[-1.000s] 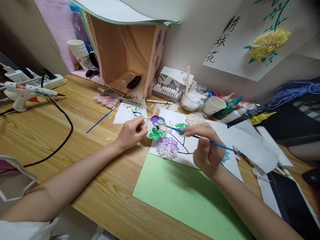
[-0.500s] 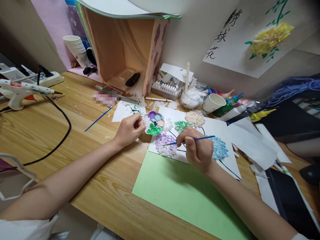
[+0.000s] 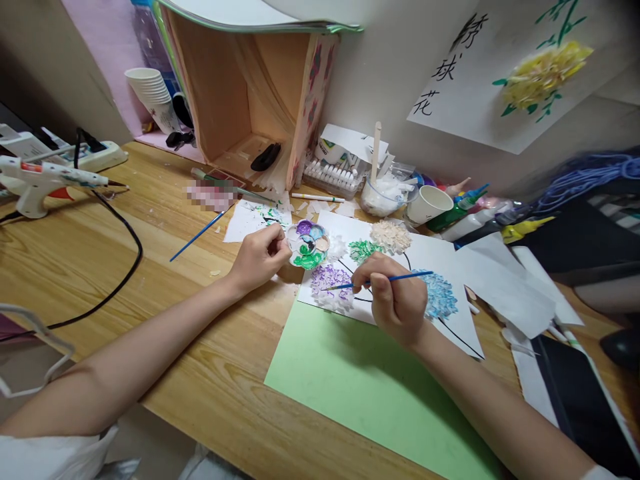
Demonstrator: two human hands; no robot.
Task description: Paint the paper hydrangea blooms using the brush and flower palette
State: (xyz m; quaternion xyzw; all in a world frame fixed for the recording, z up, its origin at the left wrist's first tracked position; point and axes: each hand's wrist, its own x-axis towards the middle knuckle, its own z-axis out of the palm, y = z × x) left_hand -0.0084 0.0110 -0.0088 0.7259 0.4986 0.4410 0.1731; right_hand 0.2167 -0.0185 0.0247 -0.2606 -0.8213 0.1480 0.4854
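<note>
Pinched in my right hand [image 3: 397,297] is a blue paintbrush [image 3: 395,278], its tip at the purple-and-white paper flower [image 3: 332,288]. This flower sits on a white sheet [image 3: 435,253] together with a green flower [image 3: 364,251], a peach flower [image 3: 391,237] and a blue flower [image 3: 439,297], joined by black stem lines. My left hand [image 3: 263,257] is closed at the left edge of a round paint palette [image 3: 308,245] that holds purple, blue, peach, black and green paint. The thumb and fingers grip the palette's rim. Under the white sheet lies green paper [image 3: 360,380].
A second brush [image 3: 196,237] and a paint-smeared paper [image 3: 255,221] lie to the left. Farther left is a glue gun [image 3: 45,183] with a black cord. Behind stand an open box [image 3: 240,100], a tub [image 3: 387,198], a paper cup [image 3: 429,205] and paint bottles [image 3: 465,210].
The brush tip has shifted slightly left on the purple-and-white flower. My left hand and the palette stay in place.
</note>
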